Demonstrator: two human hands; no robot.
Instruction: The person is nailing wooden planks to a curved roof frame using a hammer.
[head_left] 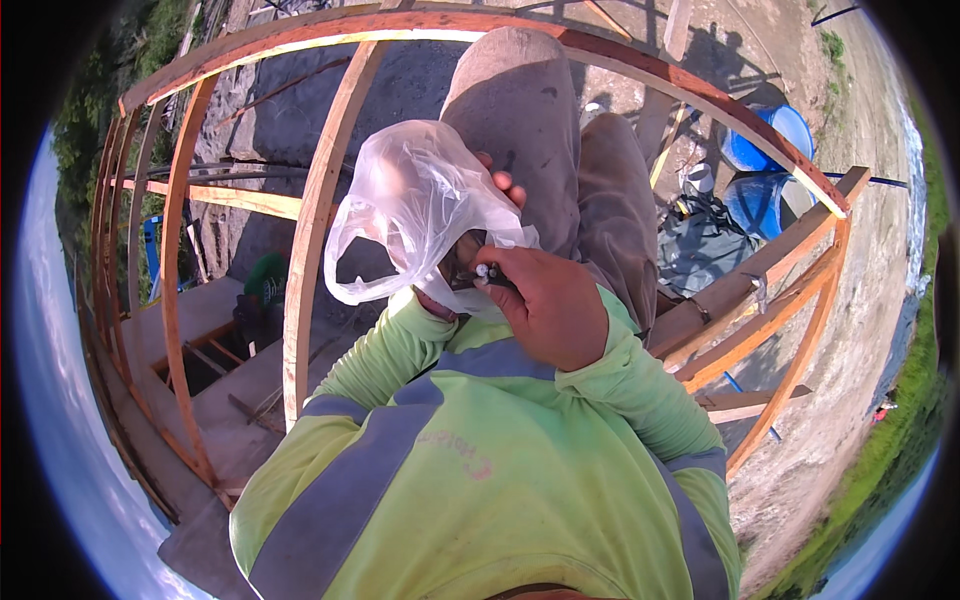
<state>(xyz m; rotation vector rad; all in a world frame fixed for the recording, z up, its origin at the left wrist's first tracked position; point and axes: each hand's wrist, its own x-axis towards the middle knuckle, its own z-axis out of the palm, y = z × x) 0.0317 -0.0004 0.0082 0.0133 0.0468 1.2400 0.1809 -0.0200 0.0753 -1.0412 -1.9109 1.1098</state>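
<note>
A thin, translucent white plastic bag [415,200] rests over my lap, its loop handle hanging to the left. My left hand [508,188] is mostly hidden by it; a few curled fingertips show at its far right side, holding the bag from beneath. At the bag's mouth, my right hand [555,305] is closed, thumb and fingers pinching small shiny metal pieces [485,271], too small to name for certain. Dark contents show in the opening beside those fingers, but I cannot make them out.
Timber framing surrounds me, with a long beam [620,50] beyond my knees [510,100] and an upright post [318,220] at left. Two blue barrels [775,135] lie at the far right, near a dark sheet [705,245]. Dirt ground lies below.
</note>
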